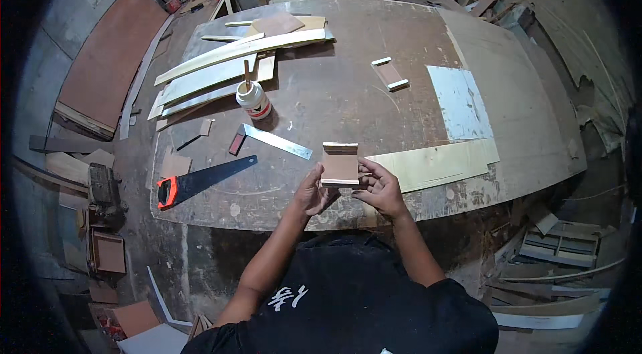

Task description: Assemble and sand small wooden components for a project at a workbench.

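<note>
Between my two hands, above the near edge of the table, is a small wooden piece (340, 165): a brown square panel with a pale strip along its far edge and another along its near edge. My left hand (311, 192) grips its left side, and my right hand (381, 188) has its fingers on the right side. A similar small panel with two end strips (390, 75) lies farther off to the right. Left of my hands are a try square (277, 142) with a metal blade and a handsaw (207, 181) with an orange and black handle.
A white glue bottle (253, 101) with a stick in its mouth stands by a stack of boards (214, 76) at the far left. A pale thin board (441, 165) and a white sheet (459, 103) lie to the right on the worn table (321, 86). Scrap wood surrounds the table.
</note>
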Demonstrator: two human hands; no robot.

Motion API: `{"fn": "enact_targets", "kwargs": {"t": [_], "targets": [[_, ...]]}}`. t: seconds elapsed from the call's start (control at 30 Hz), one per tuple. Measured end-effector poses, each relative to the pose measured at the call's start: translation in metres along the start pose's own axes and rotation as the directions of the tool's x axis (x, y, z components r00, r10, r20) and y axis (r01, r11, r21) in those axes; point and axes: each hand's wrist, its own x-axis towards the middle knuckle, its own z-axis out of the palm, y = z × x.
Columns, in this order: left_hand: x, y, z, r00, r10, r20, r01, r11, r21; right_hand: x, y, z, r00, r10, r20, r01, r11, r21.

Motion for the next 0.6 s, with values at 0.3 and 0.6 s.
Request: {"fn": "enact_targets", "kwargs": {"t": [0.3,0.6], "targets": [[0.001,-0.003,0.003,0.993,-0.02,0.12,0.047,0.974,-0.224,0.004,0.001,0.004,0.999,-0.03,0.024,0.031,0.999,-0.029],[-0.004,0.009,0.023,0.976,-0.004,0.218,0.058,0.969,-0.241,0.006,-0.002,0.011,0.999,-0.022,0.033,0.024,0.997,-0.078]]}}
